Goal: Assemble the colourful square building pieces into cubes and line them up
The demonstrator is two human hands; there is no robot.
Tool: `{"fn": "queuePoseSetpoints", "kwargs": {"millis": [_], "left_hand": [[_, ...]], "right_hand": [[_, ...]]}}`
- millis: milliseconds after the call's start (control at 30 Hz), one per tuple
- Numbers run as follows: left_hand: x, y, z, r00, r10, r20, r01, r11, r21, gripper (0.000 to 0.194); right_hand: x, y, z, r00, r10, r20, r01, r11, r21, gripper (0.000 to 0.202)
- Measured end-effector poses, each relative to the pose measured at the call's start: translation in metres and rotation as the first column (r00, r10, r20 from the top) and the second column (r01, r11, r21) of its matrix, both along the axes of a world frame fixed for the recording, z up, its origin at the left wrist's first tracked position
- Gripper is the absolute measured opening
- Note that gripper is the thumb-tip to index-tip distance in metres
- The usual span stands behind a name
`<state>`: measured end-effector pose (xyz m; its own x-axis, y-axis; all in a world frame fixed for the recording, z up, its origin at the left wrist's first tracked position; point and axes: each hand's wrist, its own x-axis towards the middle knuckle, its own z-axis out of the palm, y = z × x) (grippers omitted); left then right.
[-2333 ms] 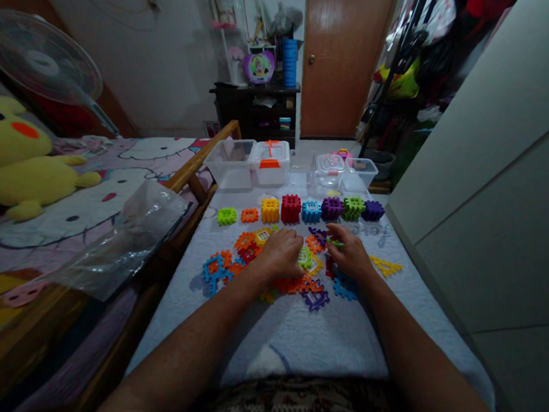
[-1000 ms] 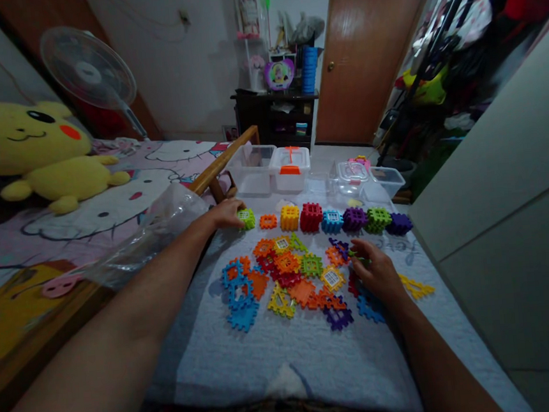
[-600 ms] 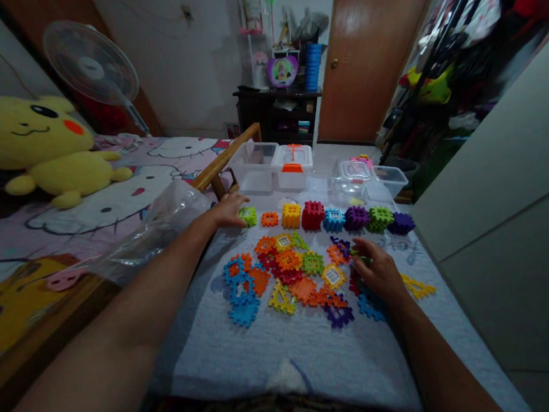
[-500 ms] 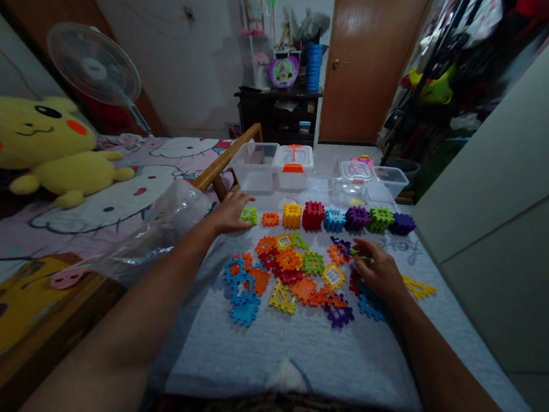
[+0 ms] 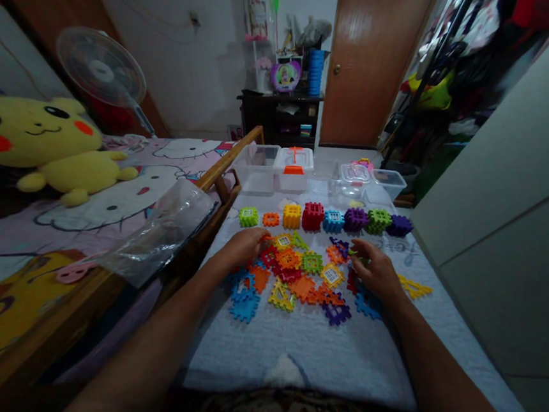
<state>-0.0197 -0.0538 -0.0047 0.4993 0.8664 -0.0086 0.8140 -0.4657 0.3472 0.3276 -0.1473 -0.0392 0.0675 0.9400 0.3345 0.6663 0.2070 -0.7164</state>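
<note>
A row of assembled plastic cubes runs across the white quilted mat (image 5: 292, 352), from a green cube (image 5: 248, 216) through a red cube (image 5: 312, 216) to a purple cube (image 5: 399, 225). In front of the row lies a pile of loose colourful tiles (image 5: 305, 280). My left hand (image 5: 245, 244) rests palm down on the pile's left edge, over orange and blue tiles, holding nothing. My right hand (image 5: 377, 269) sits on the pile's right side, fingers curled around a small green tile (image 5: 353, 251).
Clear plastic boxes (image 5: 258, 168), one with an orange handle (image 5: 293, 161), and small lidded tubs (image 5: 354, 173) stand behind the row. A crumpled plastic bag (image 5: 161, 232) lies on the wooden bed rail (image 5: 226, 168) at left. A white cabinet (image 5: 495, 199) borders the right.
My left hand has let go of the green cube at the row's left end and pulled back to the pile's left edge. The right hand stayed in place.
</note>
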Motion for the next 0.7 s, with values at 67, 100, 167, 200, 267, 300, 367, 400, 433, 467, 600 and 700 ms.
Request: {"fn": "queuePoseSetpoints", "kwargs": {"millis": [67,100,167,200,267,300,367,400,433,467,600,700], "left_hand": [[0.000,-0.003,0.003,0.998,0.069,-0.013,-0.069,0.998,0.012,0.032],[0.001,-0.005,0.005,0.995,0.100,-0.008,-0.100,0.995,0.022,0.036],[0.005,-0.010,0.010,0.991,0.130,0.032,-0.131,0.991,0.036,0.043],[0.007,-0.013,0.012,0.991,0.120,0.052,-0.122,0.992,0.031,0.045],[0.013,-0.017,0.015,0.995,0.069,0.073,-0.069,0.998,0.005,0.047],[0.015,-0.018,0.015,0.997,0.035,0.075,-0.035,0.999,-0.008,0.047],[0.019,-0.018,0.014,0.998,-0.022,0.065,0.023,1.000,-0.019,0.046],[0.019,-0.018,0.012,0.998,-0.036,0.050,0.036,0.999,-0.014,0.046],[0.020,-0.018,0.010,0.999,-0.034,0.029,0.034,0.999,0.001,0.046],[0.020,-0.018,0.009,1.000,-0.017,0.004,0.017,0.999,0.030,0.047],[0.023,-0.029,0.010,0.995,0.079,-0.059,-0.066,0.979,0.195,0.040],[0.030,-0.044,0.018,0.998,-0.033,-0.054,0.041,0.985,0.165,0.036]], "right_hand": [[0.000,0.000,0.000,1.000,0.007,0.003,-0.007,1.000,0.006,0.040],[-0.001,0.000,0.001,1.000,0.011,0.004,-0.011,1.000,0.008,0.039],[-0.002,0.000,0.002,1.000,0.017,0.005,-0.017,1.000,0.008,0.039],[-0.002,-0.001,0.003,1.000,0.018,0.004,-0.018,1.000,0.006,0.039],[-0.002,-0.001,0.003,1.000,0.018,-0.001,-0.018,1.000,0.002,0.039],[-0.002,-0.001,0.003,1.000,0.017,-0.004,-0.017,1.000,0.002,0.039],[-0.002,-0.001,0.003,1.000,0.011,-0.007,-0.011,1.000,0.007,0.038],[-0.001,-0.001,0.002,1.000,0.009,-0.007,-0.009,1.000,0.011,0.038],[-0.001,-0.001,0.002,1.000,0.008,-0.006,-0.008,1.000,0.013,0.037],[-0.001,-0.001,0.002,1.000,0.008,-0.005,-0.007,1.000,0.015,0.037],[-0.001,-0.001,0.002,1.000,0.019,-0.001,-0.019,1.000,0.007,0.038],[-0.003,-0.001,0.003,1.000,0.026,0.005,-0.026,1.000,0.008,0.037]]}}
